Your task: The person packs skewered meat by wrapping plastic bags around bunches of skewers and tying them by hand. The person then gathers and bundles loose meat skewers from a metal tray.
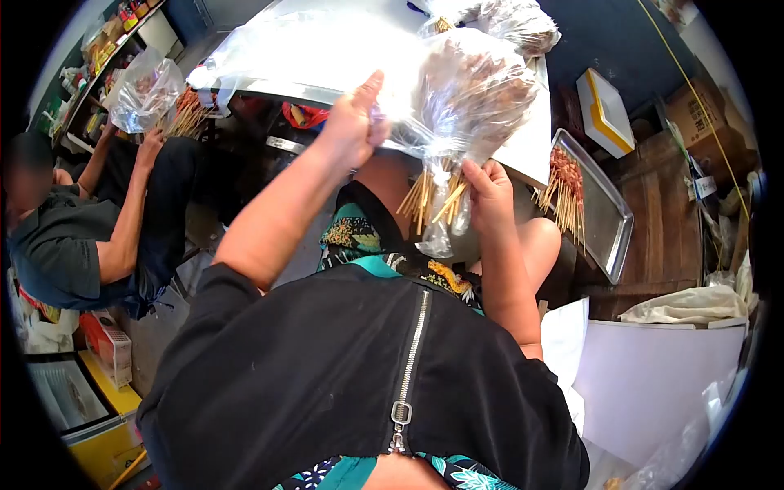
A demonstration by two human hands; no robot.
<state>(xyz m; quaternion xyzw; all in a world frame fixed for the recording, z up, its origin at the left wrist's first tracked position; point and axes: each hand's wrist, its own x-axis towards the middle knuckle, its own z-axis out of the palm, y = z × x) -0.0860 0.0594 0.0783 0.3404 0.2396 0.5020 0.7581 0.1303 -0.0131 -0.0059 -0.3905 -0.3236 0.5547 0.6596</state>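
Note:
A clear plastic bag (478, 90) full of meat skewers lies at the table's near edge. Its neck is gathered around the bundle, and bare wooden sticks (420, 200) poke out below beside a hanging tail of plastic. My left hand (357, 124) is closed at the bag's left side, thumb pointing up, with what looks like a stretched edge of the plastic in it. Beside the gathered neck, on the right, my right hand (490, 189) pinches the plastic close to the sticks. Glare hides part of the film between my hands.
Another bag of skewers (518, 24) lies farther back on the white table (327, 41). To the right, loose meat skewers (565, 175) rest on a metal tray (608, 220). At left, a seated person (122, 220) holds a plastic bag (147, 90) near more skewers (189, 114).

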